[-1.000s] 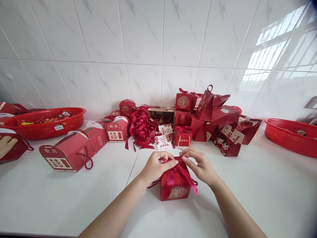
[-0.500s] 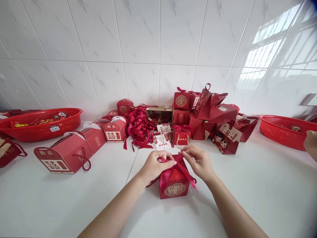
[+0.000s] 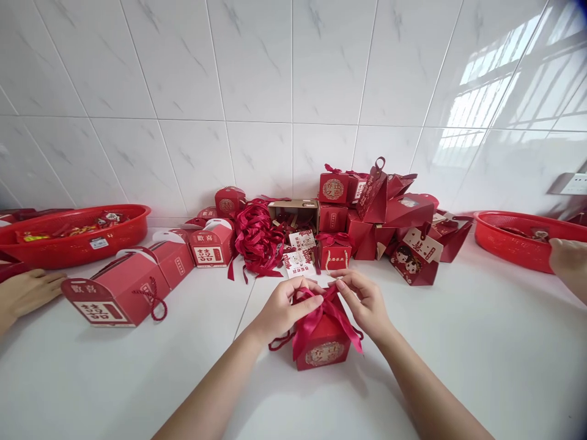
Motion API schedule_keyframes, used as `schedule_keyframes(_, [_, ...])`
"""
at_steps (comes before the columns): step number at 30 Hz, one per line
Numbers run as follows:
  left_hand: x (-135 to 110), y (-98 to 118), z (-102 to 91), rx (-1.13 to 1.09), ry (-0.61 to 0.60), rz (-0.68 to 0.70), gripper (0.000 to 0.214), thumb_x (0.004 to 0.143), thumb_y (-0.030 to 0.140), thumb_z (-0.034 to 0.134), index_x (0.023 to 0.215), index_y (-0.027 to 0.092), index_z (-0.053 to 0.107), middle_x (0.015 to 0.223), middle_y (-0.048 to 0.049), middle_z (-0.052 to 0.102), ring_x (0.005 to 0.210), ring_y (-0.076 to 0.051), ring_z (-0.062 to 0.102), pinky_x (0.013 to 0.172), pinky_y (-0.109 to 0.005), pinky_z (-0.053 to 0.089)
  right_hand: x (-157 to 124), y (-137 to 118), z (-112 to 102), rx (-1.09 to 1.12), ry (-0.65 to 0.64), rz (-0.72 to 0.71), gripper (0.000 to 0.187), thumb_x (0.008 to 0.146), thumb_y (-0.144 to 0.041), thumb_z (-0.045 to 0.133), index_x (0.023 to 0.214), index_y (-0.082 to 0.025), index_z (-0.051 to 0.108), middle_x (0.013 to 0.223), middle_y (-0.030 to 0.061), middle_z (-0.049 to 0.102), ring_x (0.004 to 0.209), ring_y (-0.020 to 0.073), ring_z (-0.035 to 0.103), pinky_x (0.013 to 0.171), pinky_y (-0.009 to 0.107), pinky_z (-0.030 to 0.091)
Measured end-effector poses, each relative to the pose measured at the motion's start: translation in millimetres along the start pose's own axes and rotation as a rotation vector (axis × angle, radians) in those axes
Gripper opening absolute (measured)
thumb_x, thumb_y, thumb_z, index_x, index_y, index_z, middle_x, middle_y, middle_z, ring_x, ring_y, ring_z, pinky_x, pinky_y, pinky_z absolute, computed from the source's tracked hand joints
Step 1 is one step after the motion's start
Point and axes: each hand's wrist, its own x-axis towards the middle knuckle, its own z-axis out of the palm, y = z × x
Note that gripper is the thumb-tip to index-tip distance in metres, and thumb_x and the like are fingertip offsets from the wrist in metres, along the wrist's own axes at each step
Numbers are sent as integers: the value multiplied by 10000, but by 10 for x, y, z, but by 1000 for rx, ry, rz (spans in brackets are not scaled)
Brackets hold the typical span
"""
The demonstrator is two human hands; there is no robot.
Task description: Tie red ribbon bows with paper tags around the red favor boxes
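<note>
A small red gift box [image 3: 323, 351] with a gold round emblem stands upright on the white table in front of me. Across its top lies a shiny crimson ribbon [image 3: 306, 327], its tails hanging down the front. My left hand [image 3: 293, 305] pinches the ribbon at the upper left of the box. On the other side, my right hand [image 3: 362, 299] pinches ribbon at the top right between thumb and finger. A dark red twisted cord handle [image 3: 280, 343] sticks out at the box's left side. My fingers partly hide the bow's middle.
Behind the box sit a heap of red ribbons [image 3: 259, 235], printed cards [image 3: 299, 263] and stacked red boxes [image 3: 355, 214]. Long red boxes [image 3: 132, 275] stand left. Red plastic baskets [image 3: 123, 229] [image 3: 513, 244] flank both sides. Other people's hands [image 3: 34, 294] [image 3: 568, 263] show at both edges.
My hands stay on the ribbon, with the bow slightly more spread. At the far left, another person's hand has come further into view, lying near the long box; the bag there has mostly gone from view.
</note>
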Motion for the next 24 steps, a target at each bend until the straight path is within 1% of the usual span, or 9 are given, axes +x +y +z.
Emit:
schedule_keyframes(3, [9,22,-7,-18,-5,35,201,790,326,648,712,168,551,1029,-66,663,1015,-220,570,886,-313,416,2,4,2,-5,12,2,239,916,-353,523,774,-186,615,970,97,677,894,195,635,762,310,496])
schedule_keyframes(6, [20,28,-9,4,49,35,225,827,366,594,727,164,596,967,-51,646,858,-180,556,793,-289,411,2,14,15,25,21,49,248,911,-378,527,783,-187,619,973,96,674,906,200,628,778,313,485])
schedule_keyframes(9, [23,25,2,-20,79,9,274,846,409,562,718,168,593,854,-25,615,749,-150,512,732,-277,394,3,4,31,132,-7,152,255,901,-416,542,802,-189,605,926,83,668,858,192,618,787,321,480])
schedule_keyframes(12, [16,28,8,-131,24,-26,224,809,344,596,674,171,550,956,-26,627,847,-169,549,786,-280,403,11,-54,19,341,-68,275,216,877,-433,588,897,-219,565,926,49,657,890,181,608,825,323,481])
schedule_keyframes(15, [16,33,-3,-162,2,-11,107,782,256,573,722,178,613,1117,-38,617,1027,-209,553,889,-301,395,22,-142,-19,498,-238,383,276,862,-429,617,1068,-258,554,1076,42,633,1032,188,584,890,332,472])
schedule_keyframes(16, [19,33,-9,-152,1,3,101,774,237,565,727,180,633,1145,-41,611,1079,-218,539,923,-308,382,26,-167,-29,503,-297,409,300,855,-430,626,1095,-259,567,1116,48,620,1055,196,578,899,337,470])
schedule_keyframes(18, [26,30,-18,-126,4,16,110,755,215,556,707,183,650,1170,-43,605,1136,-230,514,968,-320,357,32,-199,-40,447,-345,434,284,829,-430,656,1034,-237,626,1162,62,602,1060,212,576,909,351,462])
schedule_keyframes(21, [29,26,-14,-97,35,0,123,736,215,552,670,188,653,1180,-45,600,1174,-243,492,1005,-341,329,38,-207,-33,301,-308,400,223,799,-423,685,862,-209,676,1151,68,603,1051,222,570,924,362,439])
schedule_keyframes(24, [22,33,5,-88,31,-17,183,755,248,534,655,184,674,1197,-59,593,1206,-257,474,1035,-357,317,41,-209,-26,195,-333,333,195,812,-401,666,850,-213,704,1062,66,611,1014,211,568,918,357,428])
